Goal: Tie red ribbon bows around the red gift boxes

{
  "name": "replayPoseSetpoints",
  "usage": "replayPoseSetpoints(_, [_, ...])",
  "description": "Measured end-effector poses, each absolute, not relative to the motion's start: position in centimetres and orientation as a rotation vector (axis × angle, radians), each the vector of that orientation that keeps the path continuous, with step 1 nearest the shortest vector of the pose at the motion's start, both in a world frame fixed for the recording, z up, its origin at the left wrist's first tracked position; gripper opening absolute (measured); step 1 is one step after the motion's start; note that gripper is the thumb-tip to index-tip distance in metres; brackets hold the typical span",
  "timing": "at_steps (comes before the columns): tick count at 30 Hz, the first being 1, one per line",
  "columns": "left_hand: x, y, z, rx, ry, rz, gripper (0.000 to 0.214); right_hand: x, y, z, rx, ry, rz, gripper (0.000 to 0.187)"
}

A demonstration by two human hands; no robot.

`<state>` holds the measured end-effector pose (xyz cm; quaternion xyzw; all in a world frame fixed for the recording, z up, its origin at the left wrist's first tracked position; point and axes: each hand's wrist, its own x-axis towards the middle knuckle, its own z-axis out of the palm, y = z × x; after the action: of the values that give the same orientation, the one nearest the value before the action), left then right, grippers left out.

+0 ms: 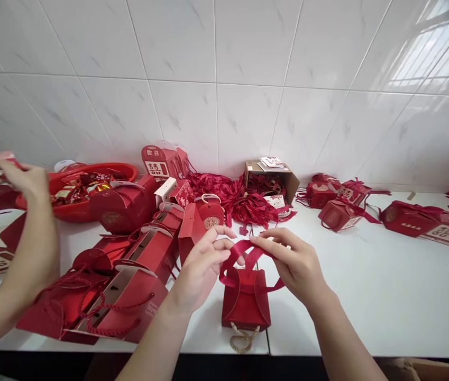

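Near the front edge of the white table (367, 301), a small red box (247, 312) sits with red ribbon (253, 258) looped across its top. The left hand (198, 270) pinches one loop between thumb and fingers; the right hand (299, 264) pinches another stretch. A twine handle (240, 346) lies toward the front edge; a ribbon heap (216, 188) lies toward the back edge. Loosened pinches could let the loops slip; uneven pulling might tip or crease the box.
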<state>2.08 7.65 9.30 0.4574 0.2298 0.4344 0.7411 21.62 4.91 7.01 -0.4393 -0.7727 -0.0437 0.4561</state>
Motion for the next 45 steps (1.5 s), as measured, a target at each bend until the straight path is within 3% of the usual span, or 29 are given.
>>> replayPoseSetpoints(8, [2.4,7.9,8.7,0.937,0.519,1.0,0.013,22.1,4.8,6.6,-1.072,-1.904,-0.188,0.048])
replayPoseSetpoints(15, [2.3,7.4,8.5,0.993,0.43,0.88,0.021,22.6,5.2,5.8,-1.08,-1.921,-0.222,0.051])
replayPoseSetpoints(19, [2.4,6.4,7.6,1.366,0.596,1.112,0.021,22.5,4.8,5.2,-0.99,-1.908,-0.126,0.061])
replayPoseSetpoints(21, [2.5,5.9,7.2,1.608,0.757,1.25,0.02,22.1,4.2,4.8,-0.952,-1.782,-0.066,0.058])
replayPoseSetpoints(26, [1.1,5.8,5.2,1.71,1.14,1.619,0.007,22.8,1.6,3.0,-0.975,-1.06,0.244,0.026])
replayPoseSetpoints(28, [-0.4,6.0,3.0,1.649,1.31,1.736,0.02,24.6,0.0,1.2,-0.983,-0.779,0.433,0.019])
replayPoseSetpoints(33, [-4.1,5.4,-4.1,1.936,1.736,1.289,0.02,29.8,-4.3,-5.7,-1.391,-0.33,0.601,0.027])
replayPoseSetpoints(37, [-4.2,4.8,-5.8,2.095,1.784,1.167,0.022,30.3,-5.3,-8.4,-1.722,-0.505,0.456,0.039])
replayPoseSetpoints(41, [-2.6,5.1,-3.7,1.938,1.613,1.302,0.011,27.9,-3.3,-6.3,-1.778,-0.987,0.152,0.046])
replayPoseSetpoints(45, [-0.8,5.6,-2.2,1.583,1.223,0.98,0.023,24.3,-1.5,-3.8,-1.477,-1.519,0.52,0.034])
